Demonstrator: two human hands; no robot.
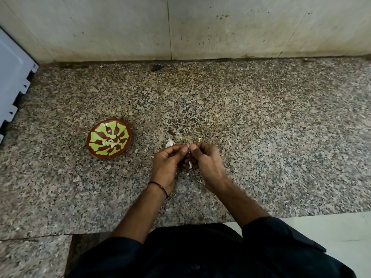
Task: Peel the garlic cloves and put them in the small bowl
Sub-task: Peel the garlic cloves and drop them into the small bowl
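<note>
My left hand (167, 163) and my right hand (206, 160) meet above the speckled granite counter (261, 127), fingertips pinched together on a garlic clove (189, 164) that is mostly hidden between them; a bit of white skin shows below the fingers. The small bowl (94, 152), brown-red with a green pattern, stands to the left of my hands and holds several peeled cloves (111, 142). A piece of white garlic skin (169, 143) lies on the counter just beyond my left hand.
A white appliance (12, 81) stands at the far left. A tiled wall (180, 27) rises behind the counter. A small dark scrap (156, 67) lies near the wall. The counter's front edge runs below my forearms, with pale floor (331, 233) at the lower right.
</note>
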